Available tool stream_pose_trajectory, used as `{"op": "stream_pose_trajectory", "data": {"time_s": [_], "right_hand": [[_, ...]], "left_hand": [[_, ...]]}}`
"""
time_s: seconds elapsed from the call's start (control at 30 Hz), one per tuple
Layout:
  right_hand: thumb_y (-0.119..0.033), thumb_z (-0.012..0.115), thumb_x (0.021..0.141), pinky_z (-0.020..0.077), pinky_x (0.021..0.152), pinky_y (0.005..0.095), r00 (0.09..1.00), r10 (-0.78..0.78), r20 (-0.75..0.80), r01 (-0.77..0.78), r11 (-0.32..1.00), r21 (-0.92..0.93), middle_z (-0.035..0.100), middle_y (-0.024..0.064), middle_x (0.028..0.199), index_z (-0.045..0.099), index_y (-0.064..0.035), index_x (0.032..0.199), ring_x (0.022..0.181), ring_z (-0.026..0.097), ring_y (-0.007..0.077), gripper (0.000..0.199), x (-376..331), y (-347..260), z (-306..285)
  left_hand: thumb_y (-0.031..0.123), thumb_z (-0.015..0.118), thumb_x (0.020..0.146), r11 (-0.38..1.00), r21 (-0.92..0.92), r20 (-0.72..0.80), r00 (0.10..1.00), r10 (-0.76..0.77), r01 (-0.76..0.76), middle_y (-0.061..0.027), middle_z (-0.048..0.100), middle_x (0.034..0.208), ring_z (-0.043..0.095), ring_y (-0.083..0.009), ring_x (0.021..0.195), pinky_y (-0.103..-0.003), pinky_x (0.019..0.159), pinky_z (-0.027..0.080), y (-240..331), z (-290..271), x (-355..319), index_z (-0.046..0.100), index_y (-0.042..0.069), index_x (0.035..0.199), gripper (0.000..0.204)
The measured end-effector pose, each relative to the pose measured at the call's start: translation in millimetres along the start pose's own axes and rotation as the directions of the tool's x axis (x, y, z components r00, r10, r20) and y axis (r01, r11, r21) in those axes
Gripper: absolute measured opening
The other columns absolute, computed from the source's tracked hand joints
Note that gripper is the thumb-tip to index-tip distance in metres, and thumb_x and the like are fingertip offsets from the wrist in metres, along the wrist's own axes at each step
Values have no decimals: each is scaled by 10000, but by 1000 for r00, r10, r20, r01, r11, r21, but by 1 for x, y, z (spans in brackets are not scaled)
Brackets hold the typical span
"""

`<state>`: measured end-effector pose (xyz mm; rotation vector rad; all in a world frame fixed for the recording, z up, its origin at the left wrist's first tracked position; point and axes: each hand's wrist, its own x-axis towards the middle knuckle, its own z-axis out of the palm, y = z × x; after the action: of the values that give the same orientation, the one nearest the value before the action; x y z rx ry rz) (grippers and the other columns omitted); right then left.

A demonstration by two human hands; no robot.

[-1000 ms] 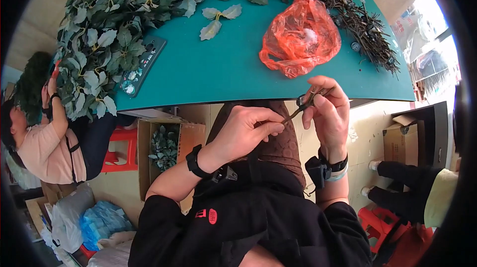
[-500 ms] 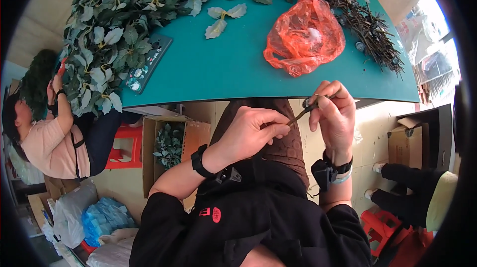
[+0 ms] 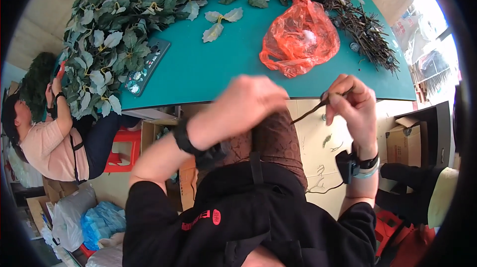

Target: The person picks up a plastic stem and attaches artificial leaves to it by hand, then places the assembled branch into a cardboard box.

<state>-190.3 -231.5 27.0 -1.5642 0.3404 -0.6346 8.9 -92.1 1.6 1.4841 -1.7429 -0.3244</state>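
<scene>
My right hand [image 3: 354, 108] is closed in a pinch on a thin dark brown artificial stem [image 3: 309, 112], just in front of the table edge. The free end of the stem points down and to the left. My left hand [image 3: 251, 100] hovers left of the stem, apart from it and smeared by motion, so its fingers are unclear. Beyond my hands a crumpled red plastic bag [image 3: 293, 43] with something white inside lies on the green table [image 3: 198, 73]. A three-leaf artificial sprig [image 3: 213, 32] lies left of the bag.
Artificial leaves [image 3: 114, 38] are heaped at the left, brown stems [image 3: 370, 36] at the far right. A dark flat tray-like piece [image 3: 149, 65] rests by the leaves. A co-worker [image 3: 49, 137] sits at left; another person's leg [image 3: 410, 185] shows at right. Cardboard box [image 3: 405, 145] below right.
My left hand has let go of the stem's end and moved up, away from it. My right hand has shifted right with the stem still in its fingers.
</scene>
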Motion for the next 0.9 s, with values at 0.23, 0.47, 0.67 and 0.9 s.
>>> {"op": "stream_pose_trajectory", "data": {"time_s": [0.23,0.47,0.67,0.9], "right_hand": [[8,541,840,454,498,217,996,92,-12,-88,883,-461,546,31,688,506,7,768,524,544,89,81,48,-24,-53],[-24,590,812,475,488,235,979,174,109,-46,702,-711,559,41,600,500,22,745,548,589,90,121,111,-15,-58],[-46,619,798,502,486,263,954,255,159,-39,631,-775,570,56,616,505,40,749,537,607,125,151,156,27,-64],[-77,653,792,507,481,273,917,387,97,-148,557,-817,586,77,630,521,58,746,530,609,138,194,166,34,-51]], "left_hand": [[154,626,799,772,619,-227,974,5,141,-139,650,816,614,-324,810,-412,697,506,-110,-92,62,676,41,856,137],[134,647,780,611,785,-61,995,-79,97,-183,628,734,620,-354,724,-440,649,505,-159,-95,73,680,23,791,117],[111,661,769,791,558,-185,967,-175,250,-167,641,697,638,-307,671,-381,634,513,-130,-105,64,684,0,796,117],[63,622,776,855,266,-257,888,-382,445,-142,667,711,662,-195,620,-304,599,516,-115,-118,47,681,-16,823,109]]}}
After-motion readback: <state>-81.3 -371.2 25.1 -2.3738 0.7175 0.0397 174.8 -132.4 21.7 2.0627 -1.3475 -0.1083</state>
